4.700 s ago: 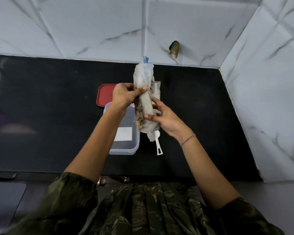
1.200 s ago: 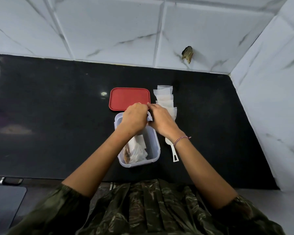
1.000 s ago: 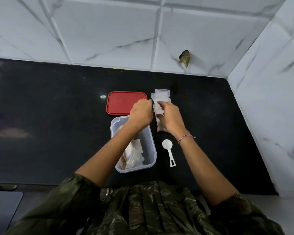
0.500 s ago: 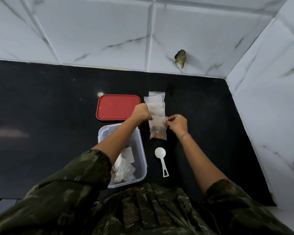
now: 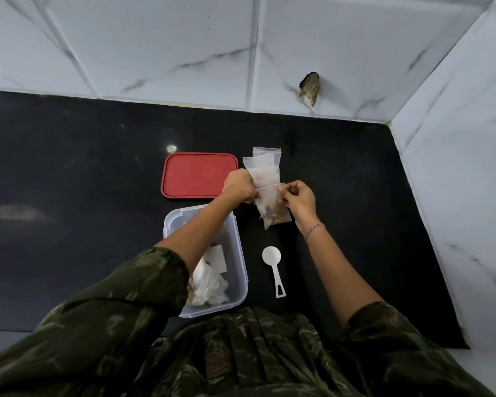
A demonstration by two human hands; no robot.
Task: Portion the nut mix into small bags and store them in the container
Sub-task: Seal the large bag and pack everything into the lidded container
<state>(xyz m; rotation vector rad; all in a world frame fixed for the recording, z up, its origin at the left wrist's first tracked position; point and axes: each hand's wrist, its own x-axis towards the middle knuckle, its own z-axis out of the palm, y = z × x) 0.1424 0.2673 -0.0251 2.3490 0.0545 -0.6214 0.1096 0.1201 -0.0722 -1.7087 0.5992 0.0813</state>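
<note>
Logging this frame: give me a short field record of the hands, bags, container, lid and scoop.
left hand: pinches top left edge of the small bag
right hand: pinches its top right edge
small bag: nuts in its lower part
container: open, large bag crumpled inside
lid: flat on the counter beyond container
empty bags: stacked right of lid
scoop: lying on counter, untouched

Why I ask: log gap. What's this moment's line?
left hand, right hand: pinch bag top | container: open | lid: off | scoop: idle
</note>
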